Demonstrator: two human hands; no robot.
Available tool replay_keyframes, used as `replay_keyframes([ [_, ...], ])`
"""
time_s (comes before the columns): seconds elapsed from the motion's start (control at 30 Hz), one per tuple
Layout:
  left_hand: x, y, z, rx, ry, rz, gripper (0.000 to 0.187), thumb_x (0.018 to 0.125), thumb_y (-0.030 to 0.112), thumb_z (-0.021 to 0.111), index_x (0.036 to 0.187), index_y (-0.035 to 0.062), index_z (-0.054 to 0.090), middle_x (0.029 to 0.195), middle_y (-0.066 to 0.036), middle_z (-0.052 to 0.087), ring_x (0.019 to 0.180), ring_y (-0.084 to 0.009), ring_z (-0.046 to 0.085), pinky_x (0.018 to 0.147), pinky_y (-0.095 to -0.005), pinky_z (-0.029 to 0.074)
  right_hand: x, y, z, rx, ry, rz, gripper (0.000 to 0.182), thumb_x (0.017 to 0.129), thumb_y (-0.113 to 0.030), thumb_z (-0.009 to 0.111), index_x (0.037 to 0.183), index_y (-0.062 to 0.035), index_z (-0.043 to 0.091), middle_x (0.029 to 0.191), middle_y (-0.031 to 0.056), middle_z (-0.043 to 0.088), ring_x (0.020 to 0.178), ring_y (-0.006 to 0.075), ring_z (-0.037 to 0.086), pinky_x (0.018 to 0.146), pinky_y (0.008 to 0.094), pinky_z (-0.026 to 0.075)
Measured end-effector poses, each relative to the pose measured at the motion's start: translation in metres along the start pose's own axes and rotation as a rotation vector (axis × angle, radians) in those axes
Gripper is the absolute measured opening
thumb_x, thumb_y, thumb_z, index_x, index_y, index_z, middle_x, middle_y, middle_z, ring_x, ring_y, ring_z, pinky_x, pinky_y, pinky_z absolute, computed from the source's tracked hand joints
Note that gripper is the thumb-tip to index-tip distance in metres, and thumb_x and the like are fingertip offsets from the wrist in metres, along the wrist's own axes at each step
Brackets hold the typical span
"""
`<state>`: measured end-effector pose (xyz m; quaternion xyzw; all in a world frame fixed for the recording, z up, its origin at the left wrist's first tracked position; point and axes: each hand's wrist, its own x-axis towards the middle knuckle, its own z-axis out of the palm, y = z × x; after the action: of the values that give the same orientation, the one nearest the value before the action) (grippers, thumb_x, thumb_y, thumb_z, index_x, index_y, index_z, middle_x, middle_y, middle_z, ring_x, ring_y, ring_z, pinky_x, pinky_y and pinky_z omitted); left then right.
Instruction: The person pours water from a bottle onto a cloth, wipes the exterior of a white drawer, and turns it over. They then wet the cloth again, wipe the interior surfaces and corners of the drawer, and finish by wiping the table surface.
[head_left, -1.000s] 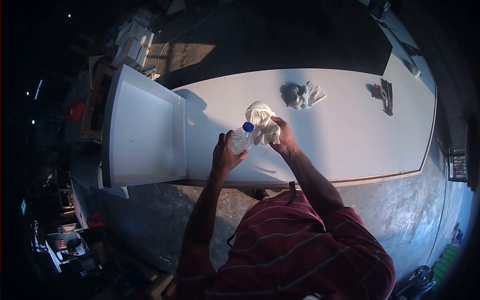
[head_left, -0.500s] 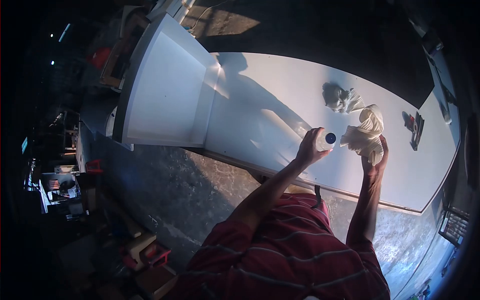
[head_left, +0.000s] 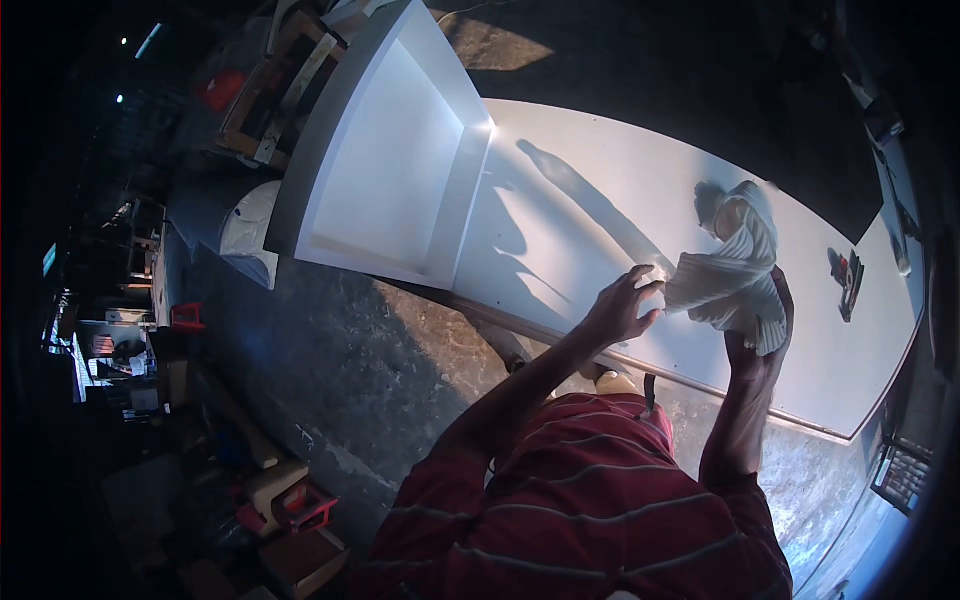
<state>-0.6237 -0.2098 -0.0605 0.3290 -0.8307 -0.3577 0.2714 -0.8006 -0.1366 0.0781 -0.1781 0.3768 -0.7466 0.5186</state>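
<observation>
My left hand [head_left: 622, 308] is curled around a pale bottle [head_left: 652, 292] near the front edge of the white panel [head_left: 600, 190]. A cream pleated cloth [head_left: 735, 280] covers the bottle's top, so its dark blue cap is hidden. Bunched in my right hand [head_left: 770, 340], that cloth spreads toward the bottle; the fingers are mostly behind its folds. Another crumpled cloth lies on the panel just beyond, largely hidden behind the held one.
A white open-fronted box section [head_left: 390, 160] stands at the panel's left end. Small dark tools [head_left: 850, 285] lie on the right side. A red stool [head_left: 187, 317] and cluttered boxes [head_left: 300, 560] are on the floor at left.
My right hand has brought the cloth left onto the top of the bottle, covering the blue cap. My view has shifted slightly, so the panel and box appear farther right.
</observation>
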Motion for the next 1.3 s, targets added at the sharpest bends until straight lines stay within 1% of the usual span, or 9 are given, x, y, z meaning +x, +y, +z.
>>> replay_keyframes([
  [0.1,0.0,0.025,-0.156,0.242,0.174,0.159,0.007,0.076,0.004,0.067,0.082,0.0013,0.065,0.098,-0.009,0.065,0.087,-0.0258,0.065,0.078,-0.0342,0.053,0.022,0.058,0.054,0.516,0.035,0.35,0.032,0.094,-0.022,0.042,0.114,-0.0004,0.053,0.103,0.0119,0.062,0.095,0.022,0.061,0.088,0.036,0.05],
  [0.27,0.071,0.026,-0.356,0.782,0.114,0.352,0.022,0.088,0.008,0.053,0.109,0.0049,0.062,0.104,-0.012,0.062,0.092,-0.0301,0.062,0.08,-0.0362,0.05,0.086,0.203,0.138,0.625,-0.183,0.414,0.038,0.094,-0.019,0.037,0.123,0.0046,0.044,0.115,0.0157,0.056,0.108,0.0255,0.055,0.098,0.0381,0.042],
  [0.4,0.089,-0.011,-0.401,1.312,-0.161,0.258,0.041,0.087,0.008,0.052,0.128,0.0092,0.051,0.134,-0.011,0.047,0.127,-0.0316,0.043,0.105,-0.0399,0.036,0.122,0.274,0.224,0.719,-0.089,0.502,0.043,0.094,-0.021,0.031,0.127,0.004,0.04,0.121,0.0176,0.054,0.113,0.0284,0.053,0.101,0.0421,0.039],
  [0.63,0.084,-0.025,-0.434,0.903,-0.149,0.022,0.06,0.081,0.001,0.051,0.14,0.0034,0.038,0.149,-0.014,0.029,0.137,-0.0315,0.03,0.111,-0.0379,0.025,0.156,0.315,0.32,0.755,0.01,0.497,0.038,0.098,-0.022,0.035,0.128,-0.0007,0.044,0.121,0.0125,0.052,0.11,0.0237,0.052,0.097,0.0356,0.041],
  [0.77,0.083,-0.026,-0.436,0.878,-0.115,0.066,0.066,0.074,-0.006,0.046,0.139,-0.0001,0.037,0.151,-0.015,0.027,0.14,-0.0306,0.025,0.112,-0.0379,0.024,0.161,0.34,0.363,0.128,-0.396,-0.131,0.051,0.099,-0.026,0.044,0.143,-0.0043,0.031,0.141,0.0141,0.041,0.13,0.0279,0.039,0.109,0.0337,0.028],
  [0.8,0.082,-0.026,-0.435,0.851,-0.106,0.059,0.063,0.076,-0.004,0.043,0.138,-0.0009,0.038,0.149,-0.016,0.028,0.138,-0.0325,0.027,0.112,-0.0406,0.023,0.162,0.357,0.379,0.059,-0.404,-0.558,0.049,0.099,-0.025,0.044,0.143,-0.0055,0.033,0.147,0.0152,0.034,0.139,0.0311,0.027,0.112,0.0398,0.022],
  [0.9,0.081,-0.026,-0.442,0.875,-0.121,0.077,0.063,0.075,-0.005,0.039,0.138,-0.0026,0.037,0.148,-0.017,0.03,0.138,-0.0338,0.028,0.113,-0.0424,0.022,0.187,0.374,0.368,-0.489,-0.494,-0.832,0.048,0.098,-0.021,0.044,0.142,-0.0049,0.033,0.15,0.0165,0.029,0.141,0.0343,0.019,0.113,0.0454,0.015],
  [1.07,0.08,-0.032,-0.451,0.674,-0.078,-0.009,0.071,0.069,-0.006,0.035,0.14,-0.0049,0.031,0.148,-0.019,0.03,0.138,-0.0318,0.028,0.114,-0.04,0.02,0.252,0.386,0.382,-0.409,-0.263,-0.647,0.049,0.1,-0.029,0.035,0.139,0.0,0.036,0.151,0.0182,0.023,0.142,0.0375,0.015,0.112,0.0508,0.011],
  [1.3,0.075,-0.034,-0.458,0.634,-0.084,-0.052,0.074,0.068,-0.005,0.034,0.142,-0.0025,0.03,0.15,-0.018,0.028,0.14,-0.0299,0.025,0.115,-0.04,0.018,0.115,0.384,0.342,-0.535,-1.103,-0.97,0.043,0.089,-0.028,0.058,0.131,-0.0245,0.05,0.149,0.0042,0.029,0.143,0.0266,0.016,0.117,0.0496,0.009],
])
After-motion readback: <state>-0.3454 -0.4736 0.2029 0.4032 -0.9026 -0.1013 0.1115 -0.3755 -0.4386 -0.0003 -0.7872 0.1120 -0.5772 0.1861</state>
